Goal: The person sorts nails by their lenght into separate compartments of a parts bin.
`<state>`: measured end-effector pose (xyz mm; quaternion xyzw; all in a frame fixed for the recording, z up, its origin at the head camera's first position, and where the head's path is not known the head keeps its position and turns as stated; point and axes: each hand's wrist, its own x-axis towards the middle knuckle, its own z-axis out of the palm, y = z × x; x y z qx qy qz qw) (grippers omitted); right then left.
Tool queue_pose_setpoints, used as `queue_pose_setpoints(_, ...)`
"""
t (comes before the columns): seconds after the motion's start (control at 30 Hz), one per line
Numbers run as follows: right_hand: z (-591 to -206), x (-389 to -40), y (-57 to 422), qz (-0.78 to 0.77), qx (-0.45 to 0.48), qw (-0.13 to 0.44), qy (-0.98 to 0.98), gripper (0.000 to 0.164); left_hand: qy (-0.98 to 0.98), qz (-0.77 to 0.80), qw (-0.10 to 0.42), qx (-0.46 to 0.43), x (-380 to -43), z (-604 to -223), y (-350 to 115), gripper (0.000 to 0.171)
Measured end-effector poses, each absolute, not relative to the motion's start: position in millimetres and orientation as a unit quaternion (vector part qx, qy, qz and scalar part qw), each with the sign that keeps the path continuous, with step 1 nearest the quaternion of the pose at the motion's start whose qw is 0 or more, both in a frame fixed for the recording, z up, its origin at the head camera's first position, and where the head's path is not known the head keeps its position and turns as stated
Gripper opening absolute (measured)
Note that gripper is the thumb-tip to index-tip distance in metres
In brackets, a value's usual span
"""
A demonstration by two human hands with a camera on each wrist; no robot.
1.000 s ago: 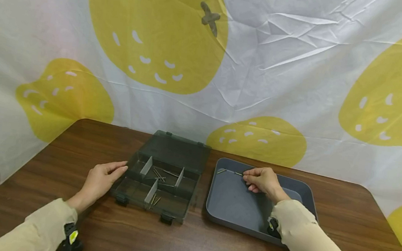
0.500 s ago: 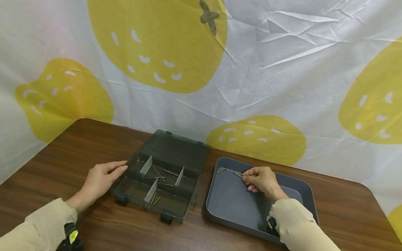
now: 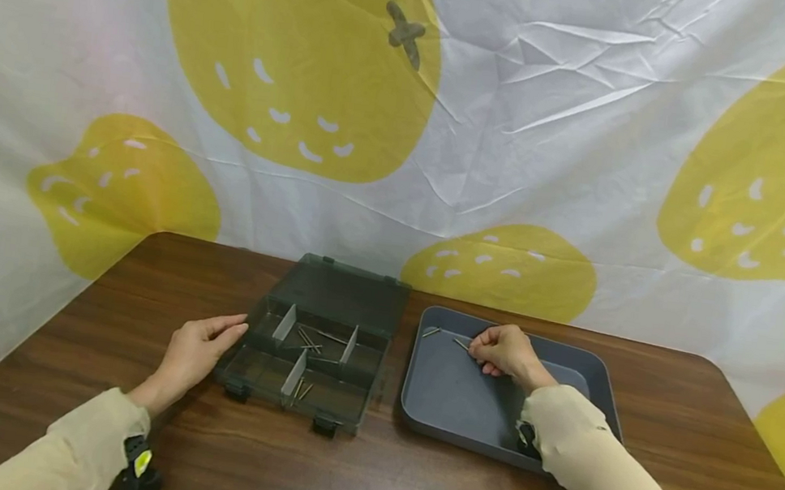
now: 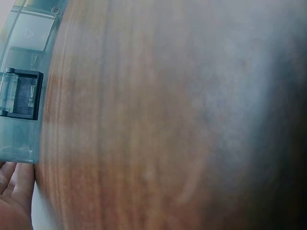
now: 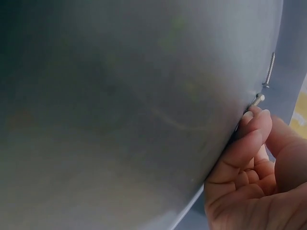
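Right hand [image 3: 506, 351] pinches a screw [image 3: 461, 343] in the far tray [image 3: 431, 413]; lift it clear before crossing. Left hand [image 3: 197, 350], relaxed open, steadies the box [image 3: 321, 351]

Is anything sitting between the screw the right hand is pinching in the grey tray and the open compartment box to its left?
Nothing visible blocks it. The right hand pinches a screw in the grey tray; only the tray's wall and bare table separate it from the open box.

Between organizer box [image 3: 317, 346] and gray tray [image 3: 451, 391] runs a narrow strip of worktop [image 3: 381, 456]; the near worktop is bare.
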<state>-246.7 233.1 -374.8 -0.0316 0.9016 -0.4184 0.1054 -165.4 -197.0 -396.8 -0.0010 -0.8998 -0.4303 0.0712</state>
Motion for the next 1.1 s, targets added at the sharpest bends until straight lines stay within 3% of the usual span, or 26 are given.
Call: queue_pose_setpoints(1.1, -367.2, -246.4, 236.2, -0.411, -0.096, 0.151, 0.894, 0.016, -0.897, -0.437, 0.064, -0.003, -165.3, -396.8, -197.6, 0.043)
